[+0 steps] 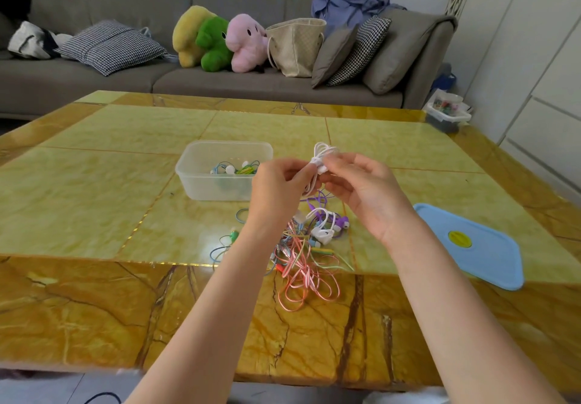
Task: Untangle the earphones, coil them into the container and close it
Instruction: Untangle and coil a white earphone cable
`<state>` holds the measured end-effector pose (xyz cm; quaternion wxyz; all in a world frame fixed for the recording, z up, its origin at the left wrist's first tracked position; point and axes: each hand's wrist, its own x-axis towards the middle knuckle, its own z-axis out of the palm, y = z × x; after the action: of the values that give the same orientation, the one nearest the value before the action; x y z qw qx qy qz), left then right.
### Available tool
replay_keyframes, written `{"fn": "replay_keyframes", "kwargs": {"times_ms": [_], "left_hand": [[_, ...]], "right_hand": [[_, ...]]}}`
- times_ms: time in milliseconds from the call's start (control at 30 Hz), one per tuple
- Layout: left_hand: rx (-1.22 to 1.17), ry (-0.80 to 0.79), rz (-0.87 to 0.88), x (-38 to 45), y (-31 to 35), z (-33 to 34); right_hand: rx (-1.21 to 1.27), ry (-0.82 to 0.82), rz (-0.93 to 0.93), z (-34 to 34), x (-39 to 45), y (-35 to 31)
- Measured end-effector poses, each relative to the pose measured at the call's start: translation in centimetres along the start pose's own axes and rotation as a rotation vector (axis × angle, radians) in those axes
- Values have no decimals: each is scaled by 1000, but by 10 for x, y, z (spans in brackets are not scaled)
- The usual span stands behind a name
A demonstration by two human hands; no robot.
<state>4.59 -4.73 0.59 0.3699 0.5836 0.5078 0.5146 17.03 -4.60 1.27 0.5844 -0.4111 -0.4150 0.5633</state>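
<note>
My left hand and my right hand are raised above the table, and both pinch a small coil of white earphones between their fingertips. Below them lies a tangled pile of earphones in pink, purple, white, blue and green. A clear plastic container stands open to the left of my hands, with several coiled earphones inside. Its blue lid lies flat on the table at the right.
The yellow marble table carries everything. A grey sofa with cushions, plush toys and a tote bag stands behind it. A small box of bits sits past the table's far right corner.
</note>
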Motion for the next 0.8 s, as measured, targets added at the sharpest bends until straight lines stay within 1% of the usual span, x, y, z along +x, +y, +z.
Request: {"fn": "replay_keyframes", "kwargs": {"times_ms": [100,167,233,300,333,367,433,467,500,567,633,700,800], "left_hand": [[-53,-10,-56,2,-2,0],[-157,-12,-128,4,-3,0],[-342,-53,-182,3,-2,-1],[-555,-127,-238,2,-1,-3],[-612,-170,-264,2,-1,-5],[-618,-217,-287,2,-1,-6],[-542,-312,-312,2,0,-8],[-520,-360,-319,2,0,-10],[-521,-411,-330,1,1,-11],[-528,-514,-338,-1,5,-13],[-479,-587,-315,-3,8,-15],[-425,-631,-292,-5,11,-16],[-365,-688,-272,-9,16,-19]], "right_hand": [[-121,78,-21,0,1,3],[-181,103,-14,-1,3,4],[-225,112,-10,-2,5,5],[-233,120,2,-3,6,6],[-235,139,-1,-4,7,7],[-259,176,-20,-5,8,7],[-318,256,-93,-9,10,5],[-306,260,-119,-11,10,3],[-252,228,-122,-13,10,0],[-101,107,-98,-15,8,-7],[18,-6,-56,-16,4,-12],[77,-99,-26,-17,1,-18],[99,-228,17,-20,-3,-23]]}}
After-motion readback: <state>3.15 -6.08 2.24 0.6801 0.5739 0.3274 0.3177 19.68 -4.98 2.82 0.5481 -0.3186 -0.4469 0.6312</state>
